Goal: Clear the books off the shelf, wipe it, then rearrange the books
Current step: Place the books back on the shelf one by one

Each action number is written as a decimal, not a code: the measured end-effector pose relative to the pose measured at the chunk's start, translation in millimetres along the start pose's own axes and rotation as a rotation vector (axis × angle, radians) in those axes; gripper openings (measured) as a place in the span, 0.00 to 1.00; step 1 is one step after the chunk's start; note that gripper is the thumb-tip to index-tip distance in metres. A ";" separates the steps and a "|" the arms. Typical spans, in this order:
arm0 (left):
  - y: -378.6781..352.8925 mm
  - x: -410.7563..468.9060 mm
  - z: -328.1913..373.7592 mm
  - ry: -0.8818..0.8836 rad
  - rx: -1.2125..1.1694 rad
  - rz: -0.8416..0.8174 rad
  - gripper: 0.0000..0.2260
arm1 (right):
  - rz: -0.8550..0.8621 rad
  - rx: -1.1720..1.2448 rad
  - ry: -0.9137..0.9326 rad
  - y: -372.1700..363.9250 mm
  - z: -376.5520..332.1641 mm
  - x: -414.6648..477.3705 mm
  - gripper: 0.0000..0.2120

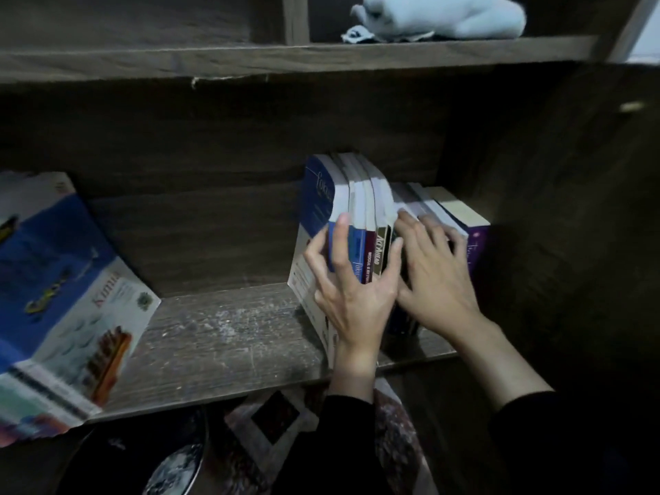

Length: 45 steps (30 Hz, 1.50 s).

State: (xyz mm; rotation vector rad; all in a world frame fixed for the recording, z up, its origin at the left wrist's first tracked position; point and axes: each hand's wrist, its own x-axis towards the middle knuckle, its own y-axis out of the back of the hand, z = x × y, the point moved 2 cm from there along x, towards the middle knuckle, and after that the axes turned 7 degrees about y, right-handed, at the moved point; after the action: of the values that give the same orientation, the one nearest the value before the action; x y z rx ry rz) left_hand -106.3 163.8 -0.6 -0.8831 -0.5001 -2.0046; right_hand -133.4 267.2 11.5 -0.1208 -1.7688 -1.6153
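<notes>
Books (364,209) stand in a row right of centre on a dusty wooden shelf (221,337). My left hand (353,291) grips the taller ones, thumb and fingers curled round them. My right hand (439,280) lies spread over the shorter ones. A blue textbook (64,298) leans at far left, and a pale cloth (446,16) sits at upper right.

upright books (360,209) lean together at the right of the dusty shelf (221,337).

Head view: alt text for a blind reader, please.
The left hand grips several upright books at the right end of a dusty wooden shelf while the right hand rests on shorter books beside them. A large blue book leans at left; a pale cloth lies one shelf up.
</notes>
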 end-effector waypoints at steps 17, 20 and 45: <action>-45.0 -31.1 -147.4 1.093 -0.615 -0.827 0.42 | 0.023 0.304 -0.077 11.3 -2.2 -2.7 0.22; -56.8 -55.8 -170.2 1.193 -0.578 -0.824 0.43 | 0.177 0.586 -0.161 19.6 -3.5 -5.2 0.23; -35.4 -36.0 -139.7 0.877 -0.390 -0.940 0.46 | 0.615 0.132 -0.051 -33.4 -50.8 -1.9 0.37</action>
State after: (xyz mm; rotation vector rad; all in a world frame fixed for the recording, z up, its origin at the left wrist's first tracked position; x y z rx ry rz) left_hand -177.9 115.1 -121.3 0.1838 0.0299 -3.1241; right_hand -127.1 215.5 -19.9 -0.5856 -1.6511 -1.0567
